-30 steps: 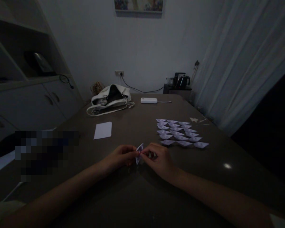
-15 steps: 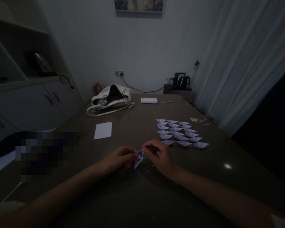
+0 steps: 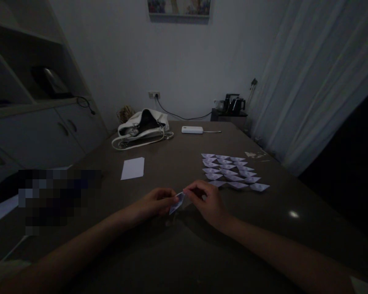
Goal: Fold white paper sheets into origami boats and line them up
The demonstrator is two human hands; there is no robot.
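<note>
Between my two hands, above the table's near middle, is a small white folded paper boat [image 3: 177, 204]. My left hand [image 3: 159, 201] pinches its left side between thumb and fingers. With thumb and forefinger my right hand [image 3: 207, 201] grips the boat's upper corner. The fingertips cover part of the folds. Several finished paper boats [image 3: 228, 172] stand in rows on the table just beyond my right hand. A stack of white paper sheets [image 3: 133, 168] lies flat beyond my left hand.
On the dark table [image 3: 171, 155] a white handbag [image 3: 144, 126] sits at the far left. A white power bank [image 3: 192, 130] with a short cable lies at the back. Paper scraps [image 3: 254, 155] are by the right edge. A black kettle [image 3: 237, 105] stands behind the table.
The paper boat has tilted, its lower tip swinging a little to the left. Both hands keep their pinch and have hardly moved.
</note>
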